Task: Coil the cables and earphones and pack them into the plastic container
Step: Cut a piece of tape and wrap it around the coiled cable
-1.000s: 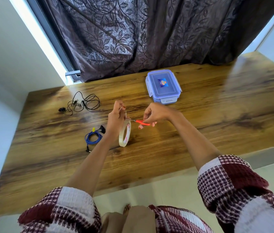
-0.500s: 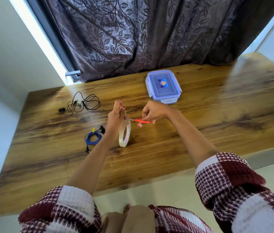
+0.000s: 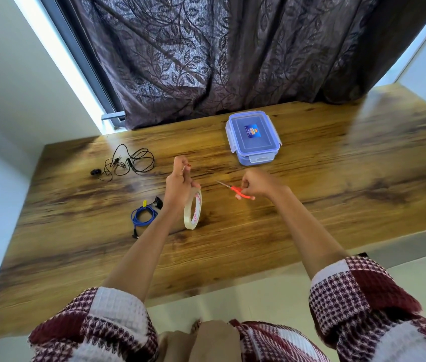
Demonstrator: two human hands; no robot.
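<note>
At a wooden table [image 3: 337, 194] before a dark, leaf-patterned curtain [image 3: 206, 61], a person's left hand [image 3: 179, 185] grips a roll of tape [image 3: 192, 212] held upright on its edge. Whether the roll touches the tabletop is hard to tell. The raised fingertips pinch what looks like a short strip of tape [image 3: 182, 168]. The right hand [image 3: 257, 184] is curled round small scissors [image 3: 234, 189] with orange-red handles, their blades pointing towards the left hand but apart from it. Just left of the roll lies the blue cable [image 3: 142, 218], wound into a small, neat coil with a yellow tag and black plugs poking out. Further back on the left, the black earphones [image 3: 125, 163] sprawl in loose, tangled loops. The plastic container [image 3: 243, 146], clear with a bluish tint and a blue label on its lid, sits closed near the curtain, well apart from both cords.
</note>
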